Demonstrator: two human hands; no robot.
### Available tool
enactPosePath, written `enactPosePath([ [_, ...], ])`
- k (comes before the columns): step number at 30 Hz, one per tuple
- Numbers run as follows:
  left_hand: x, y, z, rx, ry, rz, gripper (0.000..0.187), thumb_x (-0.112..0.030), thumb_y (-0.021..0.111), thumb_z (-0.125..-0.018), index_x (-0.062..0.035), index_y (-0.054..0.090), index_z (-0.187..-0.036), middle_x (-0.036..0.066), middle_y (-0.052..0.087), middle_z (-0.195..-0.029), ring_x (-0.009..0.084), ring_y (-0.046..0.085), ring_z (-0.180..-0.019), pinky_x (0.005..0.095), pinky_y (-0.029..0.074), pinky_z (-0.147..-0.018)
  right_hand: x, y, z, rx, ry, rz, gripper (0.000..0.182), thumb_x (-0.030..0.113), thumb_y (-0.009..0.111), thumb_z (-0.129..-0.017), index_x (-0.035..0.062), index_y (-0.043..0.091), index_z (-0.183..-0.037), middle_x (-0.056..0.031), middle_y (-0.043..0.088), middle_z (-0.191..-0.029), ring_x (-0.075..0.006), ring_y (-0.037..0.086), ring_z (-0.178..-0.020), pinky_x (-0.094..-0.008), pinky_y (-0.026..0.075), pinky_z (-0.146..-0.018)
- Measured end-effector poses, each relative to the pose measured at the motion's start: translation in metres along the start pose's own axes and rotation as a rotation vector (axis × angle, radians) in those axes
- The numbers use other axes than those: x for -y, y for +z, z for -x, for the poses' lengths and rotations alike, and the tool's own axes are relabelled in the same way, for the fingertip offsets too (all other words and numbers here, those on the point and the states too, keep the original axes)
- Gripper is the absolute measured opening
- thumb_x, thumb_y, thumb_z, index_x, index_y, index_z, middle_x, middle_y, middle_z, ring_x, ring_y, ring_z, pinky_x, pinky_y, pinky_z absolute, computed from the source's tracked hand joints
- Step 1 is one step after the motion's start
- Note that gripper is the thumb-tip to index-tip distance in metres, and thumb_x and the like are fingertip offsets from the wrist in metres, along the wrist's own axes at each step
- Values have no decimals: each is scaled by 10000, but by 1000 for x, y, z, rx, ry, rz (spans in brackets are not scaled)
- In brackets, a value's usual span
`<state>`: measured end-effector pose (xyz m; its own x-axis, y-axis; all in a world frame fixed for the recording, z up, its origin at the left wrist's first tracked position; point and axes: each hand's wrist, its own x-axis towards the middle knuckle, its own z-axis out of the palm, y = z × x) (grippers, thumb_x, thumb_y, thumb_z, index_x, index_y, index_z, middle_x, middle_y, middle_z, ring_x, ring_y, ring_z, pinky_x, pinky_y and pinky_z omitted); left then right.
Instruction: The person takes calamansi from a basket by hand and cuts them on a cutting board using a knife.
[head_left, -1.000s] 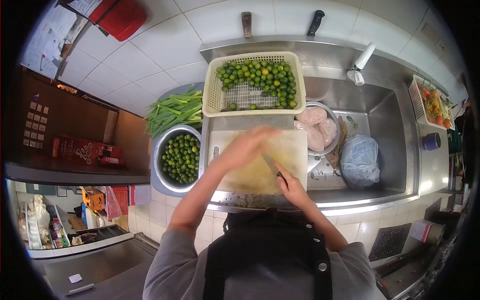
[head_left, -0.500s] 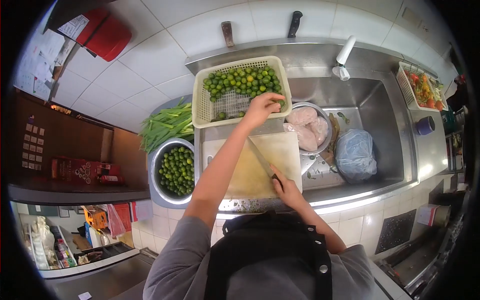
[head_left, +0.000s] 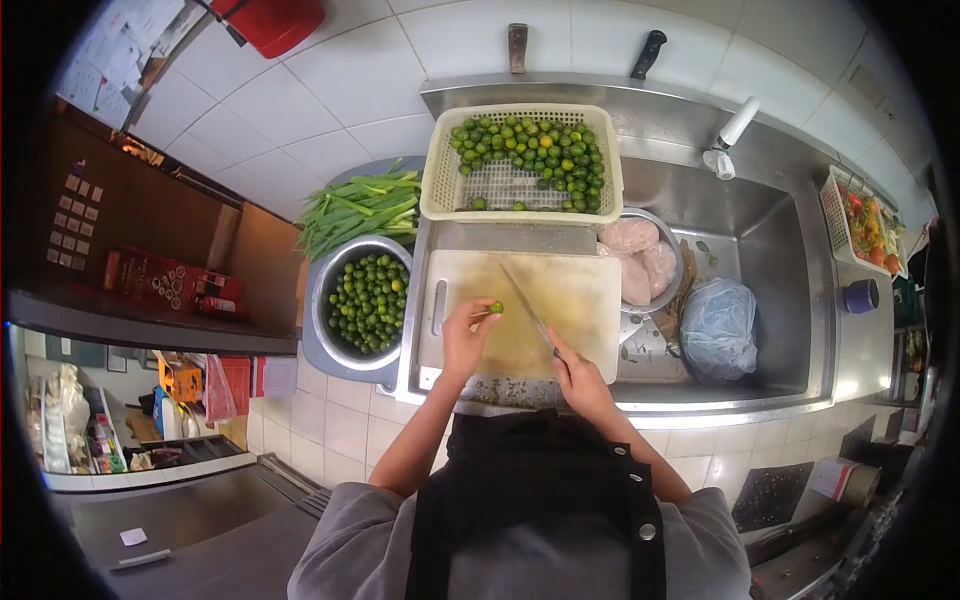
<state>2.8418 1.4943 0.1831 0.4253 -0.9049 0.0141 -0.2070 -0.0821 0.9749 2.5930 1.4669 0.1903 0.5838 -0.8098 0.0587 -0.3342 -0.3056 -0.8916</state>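
Observation:
My left hand [head_left: 467,338] pinches a small green citrus fruit [head_left: 496,307] over the left half of the white cutting board [head_left: 590,280]. In my right hand [head_left: 582,383] is the handle of a knife [head_left: 527,304], whose blade points up and to the left across the board. Behind the board stands a cream perforated basket [head_left: 430,182] with many green fruits [head_left: 545,150] and one yellowish one. A metal bowl [head_left: 318,305] full of green fruits is to the left of the board.
Long green leaves [head_left: 360,213] lie behind the bowl. Right of the board, a bowl of raw meat [head_left: 636,262] and a bluish plastic bag [head_left: 718,330] sit in the sink [head_left: 775,260]. A faucet [head_left: 733,130], a vegetable basket [head_left: 830,200] and a purple cup [head_left: 860,295] are farther right.
My left hand has moved from the basket down to the board, with a green fruit in its fingers. My right hand still holds the knife. The view has shifted.

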Motion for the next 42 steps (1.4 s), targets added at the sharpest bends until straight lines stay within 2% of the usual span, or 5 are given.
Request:
enactPosePath([
  [11, 31, 17, 20, -180, 129, -222, 249, 42, 783, -820, 0, 749, -1064, 113, 690, -1026, 207, 716, -895, 293, 589, -804, 17, 2, 15, 208, 112, -25, 549, 112, 522, -1023, 110, 390, -1556, -331, 652, -1165, -497, 634, -1076, -474, 514, -917],
  [13, 32, 18, 20, -179, 130, -210, 241, 40, 787, -816, 1, 753, -1051, 112, 691, -1016, 206, 716, -895, 292, 589, -804, 16, 2, 18, 156, 31, -5, 572, 119, 514, -1019, 141, 367, -1572, -326, 671, -989, -502, 649, -909, -535, 501, -822],
  [23, 35, 15, 16, -186, 155, -298, 213, 35, 801, -795, 1, 767, -1002, 107, 692, -942, 206, 703, -834, 294, 560, -732, 15, 3, 11, 257, 137, 92, 564, 107, 514, -1021, 116, 373, -1567, -348, 658, -1058, -491, 657, -975, -510, 506, -867],
  [32, 36, 15, 17, -191, 169, -296, 229, 31, 820, -776, -8, 766, -996, 98, 673, -898, 199, 694, -819, 293, 546, -703, -6, 33, -25, 146, -67, 16, 581, 131, 515, -1024, 146, 347, -1580, -325, 635, -775, -510, 636, -704, -581, 484, -685],
  [42, 6, -55, -2, -576, 276, -488, 225, 38, 733, -820, -47, 713, -1027, 106, 669, -992, 321, 632, -1014, 421, 501, -905, 5, -4, -14, 113, 29, -119, 541, 124, 509, -1043, 143, 385, -1569, -272, 676, -1039, -433, 671, -873, -403, 528, -783],
])
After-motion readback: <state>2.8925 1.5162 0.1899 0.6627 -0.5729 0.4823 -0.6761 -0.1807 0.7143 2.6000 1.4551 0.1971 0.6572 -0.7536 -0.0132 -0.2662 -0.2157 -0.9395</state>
